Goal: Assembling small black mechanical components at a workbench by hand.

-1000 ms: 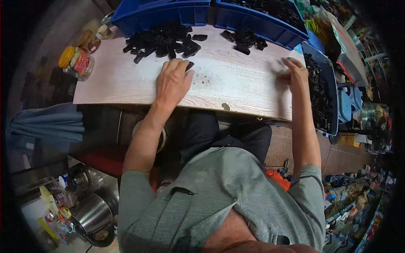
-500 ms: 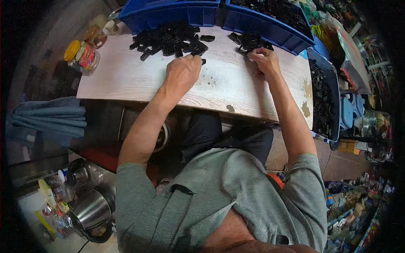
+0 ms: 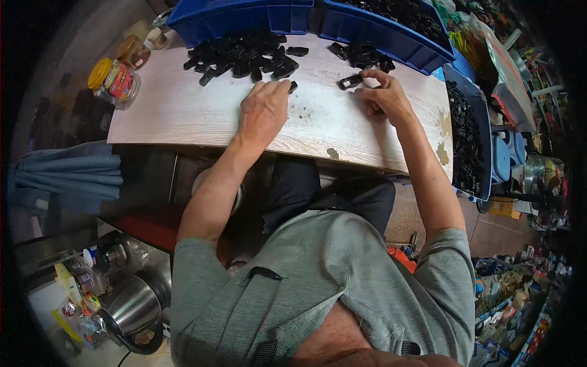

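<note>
Holding a black piece [image 3: 293,87], the left hand [image 3: 264,111] is near a pile [image 3: 238,54].

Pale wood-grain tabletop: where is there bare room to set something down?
Left: between the clear yellow-lidded jar and the left hand. Centre: between it and the right hand, around the dark specks. Crowded: far side, where two heaps of small black pieces lie before blue plastic bins.

- Between the left hand [image 3: 265,111] and right hand [image 3: 386,98], bare desk [image 3: 327,119] is leaving a passage toward the far side.
- Far left, the larger black pile [image 3: 241,56] is standing before the left bin [image 3: 235,19].
- Far right, the smaller pile [image 3: 365,56] is partly blocking the right bin [image 3: 391,38].
- A yellow-lidded jar [image 3: 116,84] is obstructing the left edge.
</note>
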A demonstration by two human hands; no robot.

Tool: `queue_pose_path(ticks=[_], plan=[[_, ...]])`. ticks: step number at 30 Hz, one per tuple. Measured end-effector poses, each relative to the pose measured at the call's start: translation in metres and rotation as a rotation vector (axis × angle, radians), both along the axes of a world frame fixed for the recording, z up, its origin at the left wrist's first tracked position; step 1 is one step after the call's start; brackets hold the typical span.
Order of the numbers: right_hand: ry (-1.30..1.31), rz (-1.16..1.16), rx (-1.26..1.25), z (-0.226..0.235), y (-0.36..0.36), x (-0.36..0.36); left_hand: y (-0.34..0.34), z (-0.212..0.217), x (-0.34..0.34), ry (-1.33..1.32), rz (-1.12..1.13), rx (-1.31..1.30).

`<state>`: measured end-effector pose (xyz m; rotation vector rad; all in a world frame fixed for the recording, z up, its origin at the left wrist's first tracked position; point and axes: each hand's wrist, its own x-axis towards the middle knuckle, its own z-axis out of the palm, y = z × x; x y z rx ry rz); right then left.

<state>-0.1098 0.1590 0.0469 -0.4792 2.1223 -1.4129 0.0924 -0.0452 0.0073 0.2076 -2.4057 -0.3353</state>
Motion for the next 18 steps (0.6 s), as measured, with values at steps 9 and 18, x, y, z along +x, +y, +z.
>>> queue_pose_path(ticks=[9,18], plan=[[0.075,0.053,0.061,0.000,-0.006,0.008,0.028,0.004,-0.035,0.095,-0.154,0.218],[0.108,0.210,0.132,-0.008,-0.012,0.001,0.040,0.003,-0.070,0.012,-0.274,0.186]])
